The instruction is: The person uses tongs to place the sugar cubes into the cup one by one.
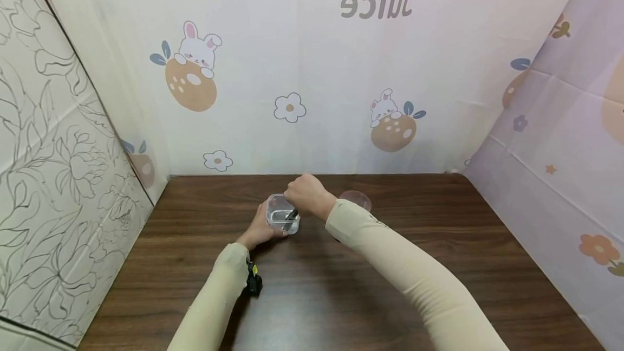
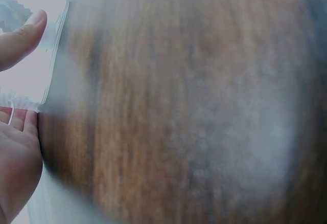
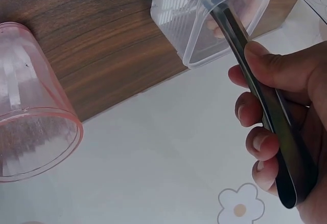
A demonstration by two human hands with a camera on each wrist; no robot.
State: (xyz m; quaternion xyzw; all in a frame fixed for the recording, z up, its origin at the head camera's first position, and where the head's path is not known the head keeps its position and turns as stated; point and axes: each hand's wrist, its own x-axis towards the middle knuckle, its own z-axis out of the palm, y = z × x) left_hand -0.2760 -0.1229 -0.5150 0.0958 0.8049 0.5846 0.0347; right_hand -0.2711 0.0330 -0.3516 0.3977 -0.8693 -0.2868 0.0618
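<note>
A clear plastic container (image 1: 278, 205) stands on the table, its mouth upward. My left hand (image 1: 260, 231) holds it around the left and near side; in the left wrist view the thumb (image 2: 23, 40) lies along the blurred, bright wall. Metal tongs (image 3: 271, 109) slant down into the container (image 3: 171, 17), gripped in my right hand (image 3: 294, 96) with fingers curled round their arms. From the head view my right hand (image 1: 309, 197) is above the container's right rim. The tongs' tips are inside; what they touch there is unclear.
A transparent pink cup (image 3: 41, 75) stands upright to the right of the container, partly hidden by my right forearm in the head view. The brown wooden table (image 1: 312, 297) meets a printed curtain (image 1: 253, 140) at the back, with more panels at both sides.
</note>
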